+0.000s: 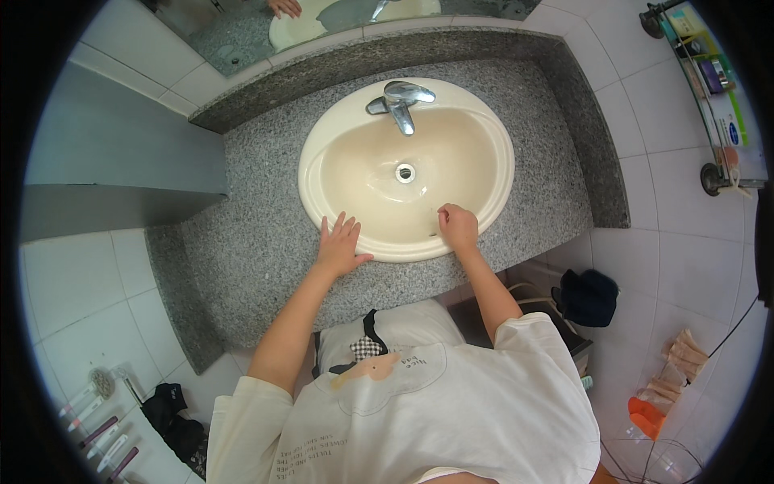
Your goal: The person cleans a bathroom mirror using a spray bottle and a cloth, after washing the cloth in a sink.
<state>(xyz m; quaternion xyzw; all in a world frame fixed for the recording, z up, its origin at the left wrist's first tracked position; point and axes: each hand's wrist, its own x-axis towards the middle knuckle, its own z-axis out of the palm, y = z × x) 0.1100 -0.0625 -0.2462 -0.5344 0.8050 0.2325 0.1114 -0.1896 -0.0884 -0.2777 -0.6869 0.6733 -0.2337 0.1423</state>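
Note:
A cream oval washbasin (309,154) is set into the grey speckled granite countertop (254,254) before me. My left hand (340,247) rests on the basin's near left rim, fingers spread, holding nothing. Over the near right part of the basin is my right hand (459,227), with its fingers curled in; I see no clear object in them. Just left of that hand a small dark overflow hole (432,234) shows in the basin wall. A chrome single-lever faucet (401,104) stands on the far rim, and no water stream is visible. The metal-ringed drain (405,173) sits at the basin's bottom.
A mirror (338,24) runs along the back above a granite backsplash (375,51). To the left juts a grey cabinet or panel (127,133). A glass shelf with toiletries (716,91) hangs on the right wall. A dark cloth (586,297) hangs below the counter's right end.

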